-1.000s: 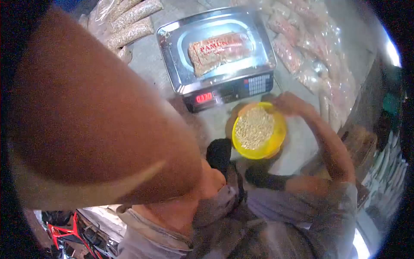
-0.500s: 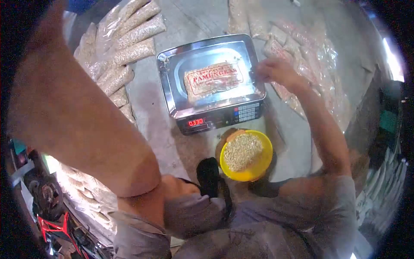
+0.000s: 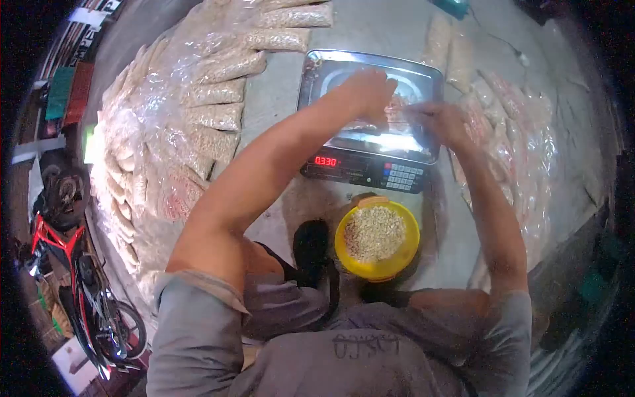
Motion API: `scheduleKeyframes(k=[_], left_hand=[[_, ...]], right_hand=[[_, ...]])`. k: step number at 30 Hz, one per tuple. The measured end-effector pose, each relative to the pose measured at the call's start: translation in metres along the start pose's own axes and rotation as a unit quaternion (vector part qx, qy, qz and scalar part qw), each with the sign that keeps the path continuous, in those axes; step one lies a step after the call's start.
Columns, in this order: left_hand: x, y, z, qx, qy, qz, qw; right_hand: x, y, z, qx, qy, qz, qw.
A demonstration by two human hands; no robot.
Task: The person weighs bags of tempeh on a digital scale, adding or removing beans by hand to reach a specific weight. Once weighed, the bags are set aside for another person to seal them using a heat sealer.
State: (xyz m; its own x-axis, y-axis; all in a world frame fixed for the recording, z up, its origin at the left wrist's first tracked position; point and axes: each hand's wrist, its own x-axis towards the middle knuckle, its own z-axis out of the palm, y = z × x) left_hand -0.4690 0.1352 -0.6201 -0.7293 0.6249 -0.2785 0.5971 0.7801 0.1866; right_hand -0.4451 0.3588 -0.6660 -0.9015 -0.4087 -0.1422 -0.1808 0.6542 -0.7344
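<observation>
A digital scale (image 3: 370, 173) with a shiny metal tray stands on the floor, its red display reading 0.330. On the tray lies a clear plastic bag (image 3: 397, 112) with red print, mostly covered by my hands. My left hand (image 3: 370, 92) reaches over the bag from the left, its fingers curled closed on it. From the right, my right hand (image 3: 446, 122) pinches the bag's end at the tray's right side; its fingertips are partly blurred. Nearer my body sits a yellow bowl (image 3: 411, 248) of pale grains, with an orange-tan piece at its rim.
Many filled plastic bags (image 3: 218, 92) lie in rows and piles on the left. More red-printed bags (image 3: 509, 139) are spread out to the right. My dark-clad foot (image 3: 311, 241) rests beside the bowl. A red motorcycle (image 3: 79, 271) stands at the far left.
My left arm has come down from close to the camera, and its hand now lies on the bag. The right hand stays at the tray's right side. The view has shifted; the display still reads 0.330.
</observation>
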Motion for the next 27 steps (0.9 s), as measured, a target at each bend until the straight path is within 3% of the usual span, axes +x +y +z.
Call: scheduleKeyframes(k=[1,3,7,9,15,18,20,21,23,24,26,27], left_hand=[[0.002,0.000,0.007,0.003,-0.002,-0.002,1.000],[0.004,0.000,0.017,-0.012,-0.033,0.006,0.999],[0.009,-0.006,0.036,-0.026,0.038,0.033,0.998],[0.010,-0.006,0.037,-0.044,0.065,0.049,0.996],[0.007,-0.004,0.036,-0.069,0.087,0.070,0.991],[0.005,-0.003,0.035,-0.059,0.050,0.068,0.995],[0.003,-0.007,0.029,-0.050,0.031,0.067,0.996],[0.000,-0.011,0.026,-0.042,0.010,0.064,0.997],[0.003,-0.038,0.013,-0.054,0.018,0.053,0.997],[0.003,-0.053,0.006,-0.066,0.025,0.040,0.997],[-0.017,-0.066,-0.051,-0.091,-0.014,-0.078,0.993],[-0.024,-0.088,-0.054,-0.115,0.045,-0.125,0.984]], right_hand=[[0.001,0.004,0.003,0.003,0.000,-0.002,1.000],[0.003,0.000,0.007,-0.051,0.018,-0.110,0.993],[0.004,-0.013,0.018,0.007,0.004,-0.107,0.994],[0.002,-0.017,0.021,-0.045,0.022,-0.138,0.989],[0.000,-0.019,0.028,-0.112,0.047,-0.087,0.989],[-0.008,-0.016,0.022,-0.045,0.049,-0.069,0.995],[-0.010,-0.011,0.016,0.022,0.043,0.019,0.999],[-0.010,-0.010,0.012,0.019,0.045,0.018,0.999],[-0.015,-0.006,0.006,0.202,0.042,0.145,0.968],[-0.015,0.016,0.011,0.314,0.036,0.110,0.942],[-0.020,0.015,0.006,0.368,0.041,0.148,0.917],[-0.023,0.012,0.003,0.422,0.045,0.185,0.886]])
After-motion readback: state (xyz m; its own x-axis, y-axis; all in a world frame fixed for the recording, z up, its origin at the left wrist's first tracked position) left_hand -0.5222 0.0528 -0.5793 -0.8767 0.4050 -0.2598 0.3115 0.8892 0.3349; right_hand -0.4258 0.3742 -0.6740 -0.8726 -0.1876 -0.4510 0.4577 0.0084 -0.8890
